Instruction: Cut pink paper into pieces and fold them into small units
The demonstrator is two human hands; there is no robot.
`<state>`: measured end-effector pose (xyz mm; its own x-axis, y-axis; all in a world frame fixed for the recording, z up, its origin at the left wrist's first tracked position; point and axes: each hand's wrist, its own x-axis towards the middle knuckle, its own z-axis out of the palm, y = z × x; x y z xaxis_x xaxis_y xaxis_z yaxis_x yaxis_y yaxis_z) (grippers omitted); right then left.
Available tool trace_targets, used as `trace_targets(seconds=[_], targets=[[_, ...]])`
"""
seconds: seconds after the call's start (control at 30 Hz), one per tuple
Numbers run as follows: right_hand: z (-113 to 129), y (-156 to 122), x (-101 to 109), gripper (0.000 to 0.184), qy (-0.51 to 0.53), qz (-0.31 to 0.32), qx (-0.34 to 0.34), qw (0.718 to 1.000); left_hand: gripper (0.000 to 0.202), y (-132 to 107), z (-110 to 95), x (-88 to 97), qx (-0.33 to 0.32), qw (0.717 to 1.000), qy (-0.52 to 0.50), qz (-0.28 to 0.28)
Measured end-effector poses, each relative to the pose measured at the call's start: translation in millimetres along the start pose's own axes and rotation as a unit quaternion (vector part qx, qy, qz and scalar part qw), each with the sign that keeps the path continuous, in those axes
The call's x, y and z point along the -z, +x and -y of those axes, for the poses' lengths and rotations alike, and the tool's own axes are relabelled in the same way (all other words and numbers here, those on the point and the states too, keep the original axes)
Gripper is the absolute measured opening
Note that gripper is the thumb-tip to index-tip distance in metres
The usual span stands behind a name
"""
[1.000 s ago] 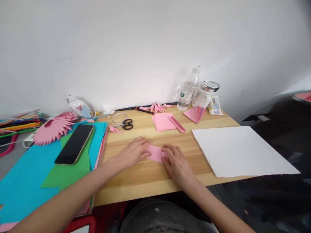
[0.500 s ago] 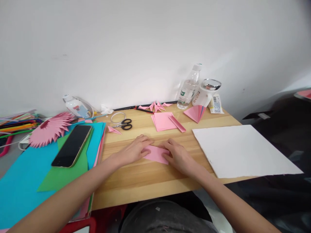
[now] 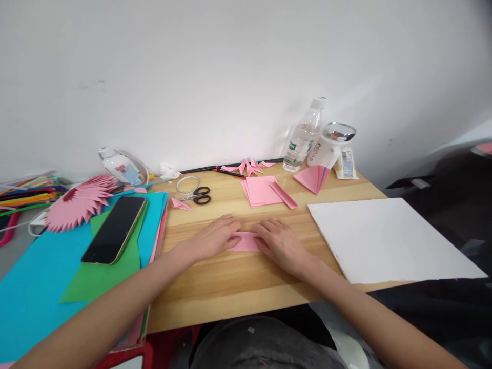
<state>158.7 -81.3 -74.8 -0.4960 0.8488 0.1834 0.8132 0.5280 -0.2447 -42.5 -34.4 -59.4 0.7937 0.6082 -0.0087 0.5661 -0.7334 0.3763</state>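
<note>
A narrow folded strip of pink paper lies near the front middle of the wooden table. At its left end, my left hand grips it with the thumb on the near side and the fingers over the far edge. My right hand covers the right end, thumb and fingers closed on it. Beyond the hands sits a stack of pink paper squares, with a narrow folded pink piece on its right side. To the left, a small folded pink triangle lies beside black-handled scissors.
A white board lies at the right. Behind stand a water bottle, a white mug and a pink paper fan. At left, a phone rests on green and blue sheets near a pleated pink paper ring.
The pink paper between my hands now looks narrower and lies straighter across the table. My right hand has turned flatter over its end. The view has shifted slightly.
</note>
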Motion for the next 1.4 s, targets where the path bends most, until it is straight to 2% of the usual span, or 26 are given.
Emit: trace_targets(seconds=[0.23, 0.4, 0.53, 0.67, 0.8, 0.97, 1.17, 1.27, 1.4], targets=[[8, 5, -4, 0.012, -0.020, -0.030, 0.031, 0.999, 0.015, 0, -3, -8.0, -0.074, 0.993, 0.091, -0.032], [7, -7, -3, 0.017, -0.031, -0.022, 0.066, 0.997, 0.017, -8, -5, -8.9, -0.100, 0.979, 0.174, -0.043], [0, -24, 7, 0.016, -0.001, -0.023, 0.094, 0.995, 0.020, -16, -13, -2.7, -0.109, 0.975, 0.192, -0.028], [-2, -34, 10, 0.015, 0.031, -0.041, 0.108, 0.993, 0.023, -19, -18, -5.6, -0.109, 0.974, 0.194, -0.047], [0, -35, 8, 0.017, 0.038, -0.058, 0.113, 0.991, 0.024, -21, -18, -11.4, -0.107, 0.971, 0.203, -0.060], [2, -37, 8, 0.021, 0.029, -0.054, 0.137, 0.989, 0.028, -25, -18, -14.4, -0.134, 0.960, 0.242, -0.029], [4, -51, 5, 0.030, -0.011, -0.057, 0.165, 0.985, 0.031, -28, -21, -12.8, -0.138, 0.962, 0.234, -0.025], [4, -55, 4, 0.035, 0.000, -0.057, 0.163, 0.985, 0.032, -28, -22, -11.7, -0.167, 0.952, 0.255, -0.018], [4, -50, 6, 0.030, 0.018, -0.080, 0.147, 0.986, 0.027, -25, -21, -11.6, -0.180, 0.949, 0.260, -0.023]])
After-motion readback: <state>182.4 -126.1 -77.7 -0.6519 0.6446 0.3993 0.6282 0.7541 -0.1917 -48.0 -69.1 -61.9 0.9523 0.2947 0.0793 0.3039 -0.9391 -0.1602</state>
